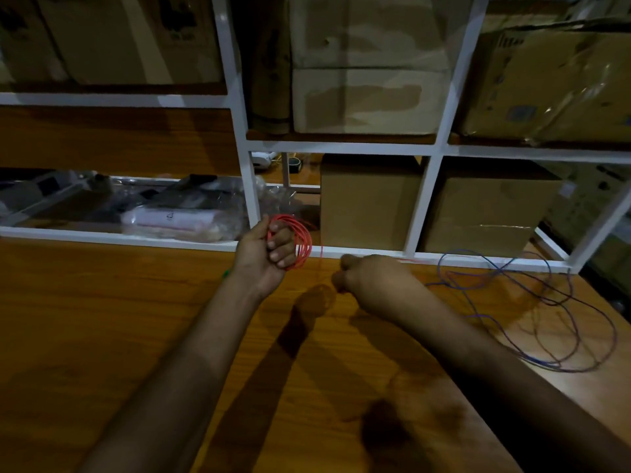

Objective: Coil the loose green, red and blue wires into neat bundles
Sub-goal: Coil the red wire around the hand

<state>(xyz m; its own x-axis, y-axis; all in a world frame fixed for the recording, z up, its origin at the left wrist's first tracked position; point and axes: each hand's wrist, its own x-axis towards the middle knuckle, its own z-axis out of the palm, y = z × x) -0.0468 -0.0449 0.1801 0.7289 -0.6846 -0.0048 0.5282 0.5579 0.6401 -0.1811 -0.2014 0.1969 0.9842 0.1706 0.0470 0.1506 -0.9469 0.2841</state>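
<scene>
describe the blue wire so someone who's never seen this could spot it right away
Look at the wooden table in front of the white shelving. On its right side, beyond the right hand, lies the blue wire: loose sprawling loops, unlike the tight red coil.

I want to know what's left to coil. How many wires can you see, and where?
3. The red wire is looped in the left hand; the blue wire lies loose at right; a green bit peeks from behind the left wrist, mostly hidden.

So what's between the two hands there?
In the head view, a thin strand of red wire hangs from the red coil in the left hand toward the right hand, over bare wooden table.
</scene>
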